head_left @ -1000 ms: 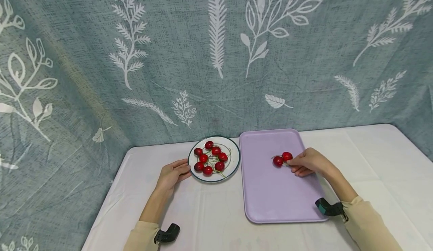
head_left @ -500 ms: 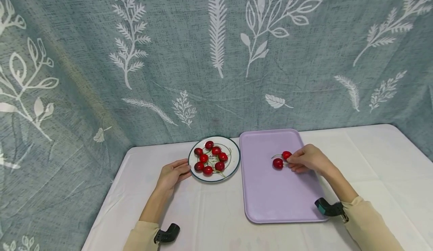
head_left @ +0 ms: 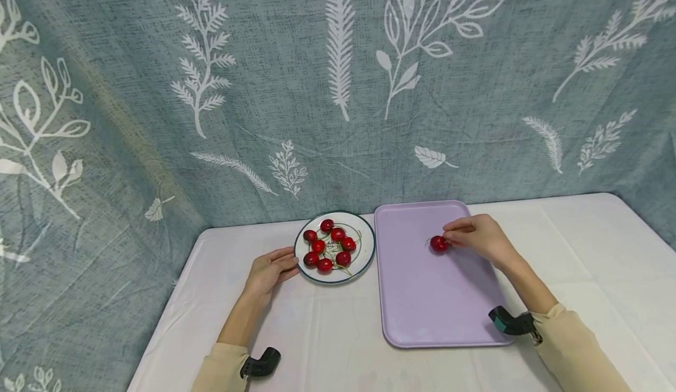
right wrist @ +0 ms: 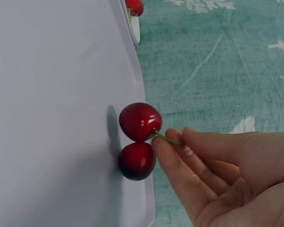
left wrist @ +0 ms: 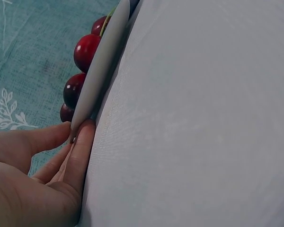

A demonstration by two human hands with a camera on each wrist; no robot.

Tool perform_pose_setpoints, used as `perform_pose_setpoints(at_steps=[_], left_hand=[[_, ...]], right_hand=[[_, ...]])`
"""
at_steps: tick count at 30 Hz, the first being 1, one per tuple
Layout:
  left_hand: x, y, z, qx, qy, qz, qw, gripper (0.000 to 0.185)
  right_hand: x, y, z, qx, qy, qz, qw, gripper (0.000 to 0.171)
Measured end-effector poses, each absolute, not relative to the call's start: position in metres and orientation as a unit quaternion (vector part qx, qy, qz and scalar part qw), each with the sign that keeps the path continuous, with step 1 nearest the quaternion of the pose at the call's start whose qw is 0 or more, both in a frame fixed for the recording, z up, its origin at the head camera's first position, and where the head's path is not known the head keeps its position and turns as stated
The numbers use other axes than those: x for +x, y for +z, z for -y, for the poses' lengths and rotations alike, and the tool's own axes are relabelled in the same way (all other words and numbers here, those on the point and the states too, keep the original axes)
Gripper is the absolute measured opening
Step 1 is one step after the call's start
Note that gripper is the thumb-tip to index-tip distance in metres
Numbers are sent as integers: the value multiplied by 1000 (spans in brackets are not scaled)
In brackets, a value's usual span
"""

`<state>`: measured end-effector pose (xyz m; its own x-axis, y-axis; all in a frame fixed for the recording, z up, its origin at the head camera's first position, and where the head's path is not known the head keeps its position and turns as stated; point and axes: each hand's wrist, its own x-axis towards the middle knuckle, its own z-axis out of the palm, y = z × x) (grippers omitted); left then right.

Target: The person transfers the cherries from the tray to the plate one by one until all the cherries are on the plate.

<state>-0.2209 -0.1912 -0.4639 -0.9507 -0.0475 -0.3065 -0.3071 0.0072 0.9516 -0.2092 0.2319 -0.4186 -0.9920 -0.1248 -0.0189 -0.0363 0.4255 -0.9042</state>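
A round white plate [head_left: 364, 263] with a dark rim bears several red cherries [head_left: 324, 266]. My left hand [head_left: 270, 271] is at its left edge; in the left wrist view the thumb [left wrist: 49, 137] lies over the rim and the fingers under it, pinching it. Over the purple tray [head_left: 422, 310], my right hand [head_left: 477, 236] pinches the green stem [right wrist: 168, 138] of a cherry [right wrist: 140, 122] between thumb and fingertips. Right against that cherry is a second cherry [right wrist: 137, 161], just beside the fingertips. From the head view the two overlap and look like one.
The tray stands just right of the plate, both near the back edge of a table with a white cloth [head_left: 327, 333]. Behind hangs a grey-green curtain [head_left: 296, 87] with white leaf patterns. Each wrist wears a black device [head_left: 261, 364].
My right hand has risen and moved slightly back and left, drawing the stemmed cherry with it. The two cherries, side by side earlier, now overlap in the head view. My left hand stays at the plate.
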Motion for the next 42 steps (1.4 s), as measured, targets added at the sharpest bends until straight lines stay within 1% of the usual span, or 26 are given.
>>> perform_pose_setpoints(at_steps=[3, 11, 15, 27, 42], left_hand=[[-221, -464, 191, -126, 693, -704, 95, 42], [-221, -463, 191, -131, 692, -704, 94, 42], [-221, -464, 191, -132, 690, -705, 94, 42], [-222, -464, 191, -136, 694, -700, 96, 43], [-221, -461, 191, -137, 693, -700, 104, 44]], right_hand=[[-210, -419, -231, -58, -562, -824, 47, 32], [-216, -423, -224, -55, -660, -741, 110, 43], [-219, -426, -220, -55, -676, -724, 124, 42], [-226, -441, -200, -53, -714, -682, 148, 39], [-230, -444, -157, -68, -724, -668, 161, 36]])
